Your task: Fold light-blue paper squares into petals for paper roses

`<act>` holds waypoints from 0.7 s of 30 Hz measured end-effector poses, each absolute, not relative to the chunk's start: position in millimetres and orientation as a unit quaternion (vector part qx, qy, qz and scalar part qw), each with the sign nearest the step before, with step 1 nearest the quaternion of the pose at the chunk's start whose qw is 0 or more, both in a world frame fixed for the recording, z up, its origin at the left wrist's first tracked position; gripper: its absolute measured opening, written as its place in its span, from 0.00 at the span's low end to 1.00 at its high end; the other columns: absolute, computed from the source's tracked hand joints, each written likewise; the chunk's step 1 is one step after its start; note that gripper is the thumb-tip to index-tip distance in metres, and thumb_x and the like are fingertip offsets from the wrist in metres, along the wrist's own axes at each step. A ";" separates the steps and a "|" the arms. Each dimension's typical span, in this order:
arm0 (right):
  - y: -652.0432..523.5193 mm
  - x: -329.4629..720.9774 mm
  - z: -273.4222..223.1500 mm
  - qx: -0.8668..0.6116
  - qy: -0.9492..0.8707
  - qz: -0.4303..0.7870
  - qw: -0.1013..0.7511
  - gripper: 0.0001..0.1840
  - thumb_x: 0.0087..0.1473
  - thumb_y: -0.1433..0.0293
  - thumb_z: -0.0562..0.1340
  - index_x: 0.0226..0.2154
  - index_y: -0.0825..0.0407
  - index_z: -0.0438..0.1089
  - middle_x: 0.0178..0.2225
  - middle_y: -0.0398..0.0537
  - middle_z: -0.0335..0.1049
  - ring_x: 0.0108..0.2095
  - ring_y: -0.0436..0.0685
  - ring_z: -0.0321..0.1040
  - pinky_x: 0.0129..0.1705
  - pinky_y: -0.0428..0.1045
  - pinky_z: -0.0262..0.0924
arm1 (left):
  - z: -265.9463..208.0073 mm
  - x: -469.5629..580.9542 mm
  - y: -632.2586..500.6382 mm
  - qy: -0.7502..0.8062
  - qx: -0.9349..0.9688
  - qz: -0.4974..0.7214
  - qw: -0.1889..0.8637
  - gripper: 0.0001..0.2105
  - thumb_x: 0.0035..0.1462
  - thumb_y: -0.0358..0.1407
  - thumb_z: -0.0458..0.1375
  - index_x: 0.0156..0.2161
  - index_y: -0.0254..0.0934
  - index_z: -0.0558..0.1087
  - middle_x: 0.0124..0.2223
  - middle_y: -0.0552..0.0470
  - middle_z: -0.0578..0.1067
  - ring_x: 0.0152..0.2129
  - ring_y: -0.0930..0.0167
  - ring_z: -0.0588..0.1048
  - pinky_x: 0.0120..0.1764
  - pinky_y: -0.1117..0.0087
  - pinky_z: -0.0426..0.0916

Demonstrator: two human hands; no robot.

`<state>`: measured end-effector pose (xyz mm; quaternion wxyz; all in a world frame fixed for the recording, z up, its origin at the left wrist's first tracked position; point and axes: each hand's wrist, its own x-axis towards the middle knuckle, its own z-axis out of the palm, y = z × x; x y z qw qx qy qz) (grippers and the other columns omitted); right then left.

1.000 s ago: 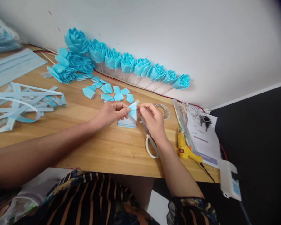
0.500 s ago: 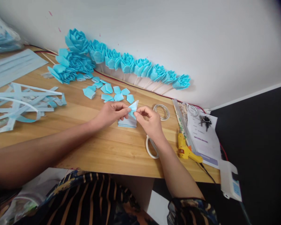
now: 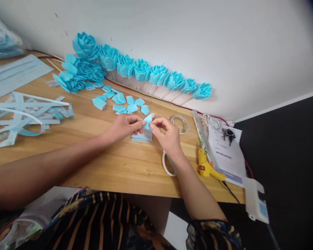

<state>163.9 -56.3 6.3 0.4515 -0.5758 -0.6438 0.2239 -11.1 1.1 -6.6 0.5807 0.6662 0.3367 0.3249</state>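
Between my two hands is a small light-blue fabric piece (image 3: 147, 119), partly folded, with a pale corner sticking up. My left hand (image 3: 125, 125) is closed, pinching its left side with thumb and fingers. At its right side the thumb and forefinger of my right hand (image 3: 167, 132) pinch it too. Under my fingertips lies a stack of pale-blue fabric squares (image 3: 142, 136) on the wooden table (image 3: 106, 173). Just beyond my hands are several folded blue petals (image 3: 132, 108).
Blue fabric flowers (image 3: 142, 70) on sticks line the wall. Cut strips (image 3: 28, 114) and a flat mask sheet (image 3: 18, 74) lie left. One tape roll (image 3: 179, 125) is beyond my right hand, another (image 3: 168, 165) beside my wrist. A yellow glue gun (image 3: 205, 163) and papers (image 3: 224, 149) are right.
The upright pale corner of the blue piece has folded down and looks shorter. My fingers have shifted only slightly; everything else stays in place.
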 end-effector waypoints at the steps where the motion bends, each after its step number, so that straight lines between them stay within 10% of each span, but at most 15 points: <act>1: -56.2 164.0 6.3 -0.577 -0.640 0.230 0.453 0.03 0.53 0.68 0.63 0.29 0.49 0.70 0.32 0.43 0.75 0.34 0.52 0.72 0.41 0.50 0.67 | -6.3 -11.0 0.9 0.335 0.667 0.325 0.581 0.14 0.57 0.42 0.59 0.25 0.33 0.73 0.22 0.52 0.74 0.19 0.77 0.69 0.22 0.77 0.65; 15: -51.2 170.0 3.9 -0.549 -0.565 0.371 0.491 0.21 0.53 0.63 0.62 0.50 0.47 0.67 0.34 0.43 0.71 0.34 0.52 0.68 0.37 0.49 0.65 | -9.6 -8.6 2.6 0.327 0.669 0.346 0.571 0.14 0.56 0.42 0.58 0.25 0.33 0.72 0.23 0.52 0.74 0.19 0.76 0.69 0.23 0.77 0.65; 21: -51.6 169.4 5.7 -0.548 -0.554 0.404 0.479 0.19 0.51 0.60 0.65 0.45 0.49 0.70 0.31 0.42 0.70 0.31 0.51 0.66 0.34 0.47 0.63 | -9.3 -9.1 1.9 0.328 0.676 0.332 0.570 0.13 0.56 0.41 0.58 0.26 0.33 0.72 0.22 0.53 0.73 0.18 0.77 0.68 0.22 0.77 0.64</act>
